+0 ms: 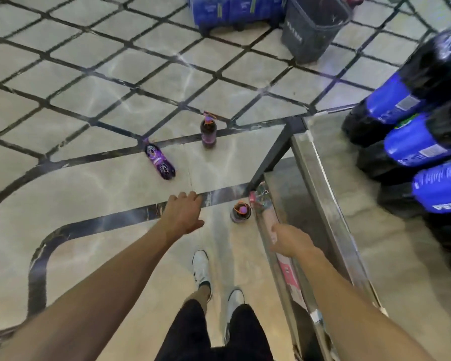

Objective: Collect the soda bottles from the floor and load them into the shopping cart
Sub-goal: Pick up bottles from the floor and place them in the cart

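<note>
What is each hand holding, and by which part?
The right hand grips the shopping cart by its handle; the left hand holds nothing.

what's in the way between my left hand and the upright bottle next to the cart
Nothing visible: only bare floor lies between the left hand and that bottle. The bottle stands right beside the cart rail, which the right hand holds.

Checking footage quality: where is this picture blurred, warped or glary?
Head view: wide-angle lens curves the dark lines of the glossy beige tiled floor, white glare streaks cross it, the large blue-labelled dark cola bottles at right look smeared, the toppled purple-labelled bottle is sharper.
</note>
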Tool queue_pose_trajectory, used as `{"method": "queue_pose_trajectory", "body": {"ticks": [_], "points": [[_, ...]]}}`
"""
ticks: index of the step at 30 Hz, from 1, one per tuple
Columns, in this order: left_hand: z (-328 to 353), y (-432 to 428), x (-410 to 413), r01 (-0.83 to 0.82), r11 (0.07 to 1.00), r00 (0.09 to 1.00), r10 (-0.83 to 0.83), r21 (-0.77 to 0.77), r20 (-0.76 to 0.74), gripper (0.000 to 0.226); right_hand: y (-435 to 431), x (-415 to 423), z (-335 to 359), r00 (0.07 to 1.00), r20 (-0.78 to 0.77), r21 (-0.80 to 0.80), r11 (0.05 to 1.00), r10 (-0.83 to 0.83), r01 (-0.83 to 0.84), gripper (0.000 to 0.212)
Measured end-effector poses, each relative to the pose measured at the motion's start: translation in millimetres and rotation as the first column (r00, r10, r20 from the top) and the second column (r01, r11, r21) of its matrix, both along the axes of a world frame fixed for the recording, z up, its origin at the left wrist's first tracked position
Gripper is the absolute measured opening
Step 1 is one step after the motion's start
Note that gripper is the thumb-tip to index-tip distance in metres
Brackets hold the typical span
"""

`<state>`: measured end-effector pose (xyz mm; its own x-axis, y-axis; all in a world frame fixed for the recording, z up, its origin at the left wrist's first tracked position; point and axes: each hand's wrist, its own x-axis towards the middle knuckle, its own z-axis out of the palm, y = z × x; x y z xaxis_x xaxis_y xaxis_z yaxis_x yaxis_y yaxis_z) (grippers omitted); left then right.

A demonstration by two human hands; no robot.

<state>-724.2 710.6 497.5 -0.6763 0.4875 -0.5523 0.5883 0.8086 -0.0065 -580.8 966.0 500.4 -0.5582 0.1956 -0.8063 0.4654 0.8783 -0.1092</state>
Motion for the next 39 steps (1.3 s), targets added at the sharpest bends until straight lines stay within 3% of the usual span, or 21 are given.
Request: {"method": "queue_pose_trajectory", "body": {"ticks": [3,7,12,20,25,31,34,37,39], "points": [[-48.9,11.8,-9.9,0.035,0.999,0.998,-0.034,-0.017,0.061,0.068,6.1,-5.8,-44.8,0.992,-0.044,-0.031,0.993,-0.117,0.116,0.083],[-142.9,31.2,-17.9,0.071,0.996,0.983,-0.062,-0.045,0.172,0.065,14.1,-12.9,-139.3,0.978,0.009,-0.055,0.977,-0.208,0.208,0.071],[-278.1,59.9,-15.7,-0.012,1.0,0.971,0.017,-0.025,0.237,0.067,25.4,-0.8,-273.7,0.941,-0.002,-0.146,0.931,-0.338,0.334,0.067],[-480.0,118.4,-11.4,-0.265,0.935,0.875,0.132,0.234,0.467,0.117,12.1,31.4,-439.3,0.8,-0.035,-0.296,0.771,-0.599,0.564,0.062],[-560.5,145.4,-22.7,-0.258,0.813,0.892,-0.007,0.522,0.452,0.123,8.1,29.4,-526.1,0.657,-0.076,-0.391,0.628,-0.75,0.672,0.048],[-588.5,149.2,-36.5,-0.301,0.653,0.899,-0.049,0.695,0.434,0.09,16.0,4.9,-612.3,0.452,-0.172,-0.497,0.473,-0.875,0.727,0.061],[-593.8,130.2,-49.1,-0.449,0.581,0.846,0.032,0.679,0.532,0.091,16.2,-10.9,-643.6,0.463,-0.149,-0.549,0.462,-0.874,0.696,0.084],[-602.2,109.2,-63.9,-0.592,0.492,0.77,0.11,0.639,0.629,0.092,14.2,-35.6,-672.8,0.514,-0.184,-0.584,0.514,-0.838,0.628,0.1],[-611.0,93.7,-70.0,-0.701,0.376,0.7,0.204,0.606,0.684,0.092,12.3,-57.0,-686.5,0.571,-0.236,-0.599,0.58,-0.787,0.553,0.102]]}}
